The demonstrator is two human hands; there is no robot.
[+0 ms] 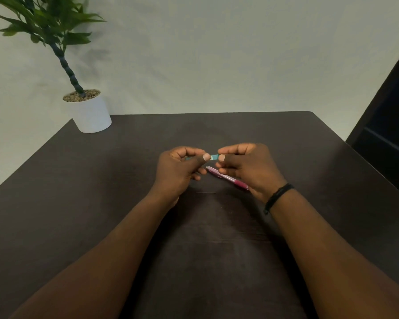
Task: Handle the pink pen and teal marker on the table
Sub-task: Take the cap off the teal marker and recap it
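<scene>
Head view. Most of the teal marker [213, 157] is being hidden: only a short stretch with a pale label is showing between the two thumbs, plus a sliver of teal at the far side of the left hand [180, 168]. Whether a cap is on it, I cannot tell. The pink pen [226, 177] is lying on the dark table [78, 180] just under the hands; its near end is being covered by the right hand [249, 168], so the tip is not visible. Whether the right hand's lower fingers are touching the pen is hard to make out.

Left hand: fingers curling closed, thumb and forefinger pinching the marker. Right hand: likewise curled, thumb pressing against the marker's other end from the opposite side. The marker is being held level above the table, between the two hands, over the pen.

A black wristband [277, 197] is sitting on the right wrist. A potted plant [90, 113] is standing at the table's far left corner, its leaves cut off by the frame.
</scene>
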